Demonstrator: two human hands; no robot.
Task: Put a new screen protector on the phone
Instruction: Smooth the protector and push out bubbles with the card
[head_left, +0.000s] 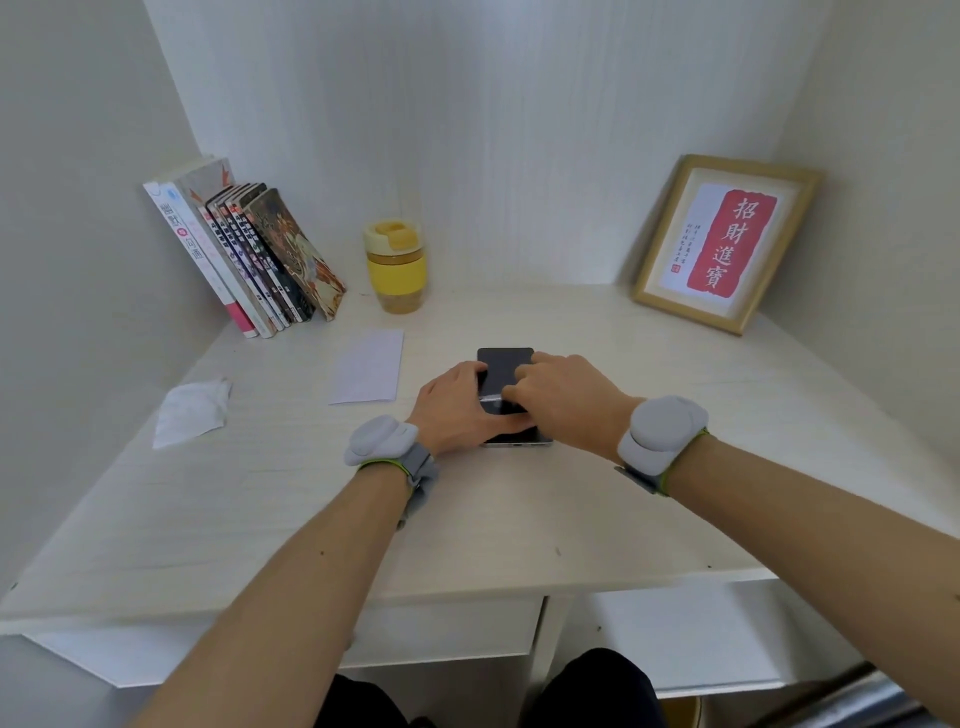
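Observation:
A dark phone (505, 364) lies flat, screen up, in the middle of the white desk (519, 509). My left hand (451, 405) holds its left edge, with the thumb lying across the lower part of the screen. My right hand (561, 397) rests on the right side of the phone, its curled fingertips pressing on the glass. Whether a protector lies on the screen cannot be told. A white rectangular sheet or packet (368, 367) lies left of the phone. A crumpled white wipe (193, 410) lies further left.
Several books (249, 254) lean against the left wall at the back. A yellow lidded cup (396, 266) stands behind the white sheet. A framed red calligraphy print (724, 241) leans in the back right corner. Walls close the desk on three sides.

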